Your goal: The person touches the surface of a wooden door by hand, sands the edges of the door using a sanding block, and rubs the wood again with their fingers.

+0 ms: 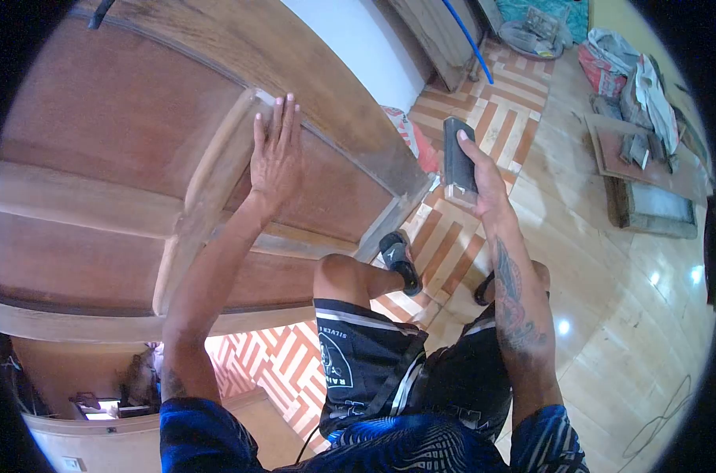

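A large brown wooden panelled door (82, 189) stands tilted at my left, with raised rails and recessed reddish panels. Flat on its middle upright rail rests my left hand (277, 162), fingers stretched out and holding nothing. My right hand (490, 180) is raised off to the right of the door, apart from it. Its fingers wrap round a sanding block (456, 150), a rectangular block with a dark face and a lighter lower end. The thumb lies along the block's side; the other fingers are mostly hidden behind it.
Boards and a framed panel (664, 209) lie on the tiled floor at right, with plastic bags (610, 59) behind. A red and white sack (412, 138) sits past the door's end. A blue hose (470, 39) hangs above. A thin cable (659, 418) lies lower right.
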Demonstrator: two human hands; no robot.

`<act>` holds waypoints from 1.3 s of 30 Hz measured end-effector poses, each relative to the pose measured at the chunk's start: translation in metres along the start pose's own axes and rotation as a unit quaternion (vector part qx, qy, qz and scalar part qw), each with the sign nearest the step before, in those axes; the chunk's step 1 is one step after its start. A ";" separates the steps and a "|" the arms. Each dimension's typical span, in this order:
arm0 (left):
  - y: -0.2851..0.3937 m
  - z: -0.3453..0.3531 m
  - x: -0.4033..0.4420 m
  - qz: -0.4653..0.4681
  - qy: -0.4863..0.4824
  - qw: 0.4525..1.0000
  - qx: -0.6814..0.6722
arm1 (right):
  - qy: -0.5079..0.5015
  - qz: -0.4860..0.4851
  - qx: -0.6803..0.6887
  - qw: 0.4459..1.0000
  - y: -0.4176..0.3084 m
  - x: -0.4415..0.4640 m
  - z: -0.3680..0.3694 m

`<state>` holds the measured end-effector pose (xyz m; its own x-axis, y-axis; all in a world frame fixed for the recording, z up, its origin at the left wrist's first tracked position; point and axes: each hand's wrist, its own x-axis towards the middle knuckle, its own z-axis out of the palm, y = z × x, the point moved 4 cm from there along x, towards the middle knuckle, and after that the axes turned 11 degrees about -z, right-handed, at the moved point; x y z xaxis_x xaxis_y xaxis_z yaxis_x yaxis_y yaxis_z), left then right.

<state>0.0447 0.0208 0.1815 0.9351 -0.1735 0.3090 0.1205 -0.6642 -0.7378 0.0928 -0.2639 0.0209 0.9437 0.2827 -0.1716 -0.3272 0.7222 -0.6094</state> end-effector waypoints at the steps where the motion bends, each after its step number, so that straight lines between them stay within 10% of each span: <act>1: 0.000 0.002 0.002 -0.003 0.004 1.000 0.015 | 0.008 -0.008 0.002 1.000 0.000 0.001 0.000; 12: 0.046 0.045 -0.013 0.144 -0.054 0.987 0.040 | -0.005 -0.020 -0.018 1.000 0.002 0.007 -0.005; 27: -0.052 -0.054 0.035 -0.052 0.044 0.998 -0.013 | 0.005 -0.017 -0.009 1.000 0.003 0.006 -0.001; 39: -0.047 -0.038 0.031 -0.010 0.048 0.998 -0.038 | 0.010 -0.014 -0.019 1.000 0.000 0.005 -0.002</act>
<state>0.0557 0.0191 0.2481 0.8961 -0.2257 0.3821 0.1101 -0.7211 -0.6840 0.0972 -0.2637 0.0189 0.9536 0.2497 -0.1685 -0.2982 0.7046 -0.6439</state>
